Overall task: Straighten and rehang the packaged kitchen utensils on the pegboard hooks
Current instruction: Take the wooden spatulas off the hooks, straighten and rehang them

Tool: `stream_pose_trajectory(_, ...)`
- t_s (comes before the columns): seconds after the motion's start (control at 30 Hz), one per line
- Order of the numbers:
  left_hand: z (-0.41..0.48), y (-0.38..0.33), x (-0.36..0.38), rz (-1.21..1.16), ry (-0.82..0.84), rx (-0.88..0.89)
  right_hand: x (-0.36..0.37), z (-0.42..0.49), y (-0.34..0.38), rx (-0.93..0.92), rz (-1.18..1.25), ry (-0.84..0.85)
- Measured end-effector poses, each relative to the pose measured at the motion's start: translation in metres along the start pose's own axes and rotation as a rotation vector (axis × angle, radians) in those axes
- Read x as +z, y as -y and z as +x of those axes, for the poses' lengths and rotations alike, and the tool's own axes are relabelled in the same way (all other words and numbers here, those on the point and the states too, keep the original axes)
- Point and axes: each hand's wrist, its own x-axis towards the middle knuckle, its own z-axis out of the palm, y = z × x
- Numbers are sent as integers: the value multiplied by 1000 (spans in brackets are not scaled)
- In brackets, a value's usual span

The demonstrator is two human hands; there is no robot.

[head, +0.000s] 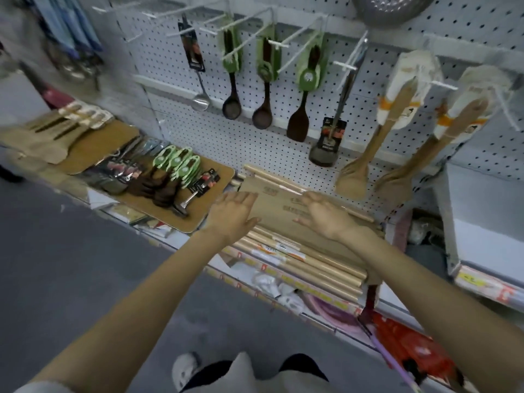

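Observation:
Packaged utensils hang on the white pegboard (283, 154): a steel ladle (198, 78), three dark spoons in green cards (265, 80), a black spatula (330, 140) and two wooden spatulas (368, 154). More green-carded spoons (175, 171) lie in a pile on a brown board (204, 214) on the shelf. My left hand (231, 212) and my right hand (323, 214) hover open, palms down, over a flat cardboard sheet (279, 205) that lies on wooden rolling pins (306, 259). Neither hand holds anything.
Several bare hooks (158, 15) jut out at the top left of the pegboard. Wooden spatulas (51, 137) lie on another board at the left. A metal colander (391, 7) hangs at the top right. Red and purple goods (402, 338) fill the lower shelf.

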Motion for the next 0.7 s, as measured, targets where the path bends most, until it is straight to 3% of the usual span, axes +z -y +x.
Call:
stream_pose_trajectory(0.13, -31, 87, 1, 55, 16, -15, 13, 48, 86, -22, -122, 38)
stream_pose_trajectory(0.43, -134, 335, -30, 72, 112, -311, 60, 176, 328, -235, -131, 128)
stream_pose_trajectory(0.6, -152, 429, -39, 31, 60, -456, 62, 252, 413, -350, -239, 119)
stream_pose_trajectory(0.7, -150, 474, -32, -33, 109, -493, 69, 300, 452, -400, -256, 157)
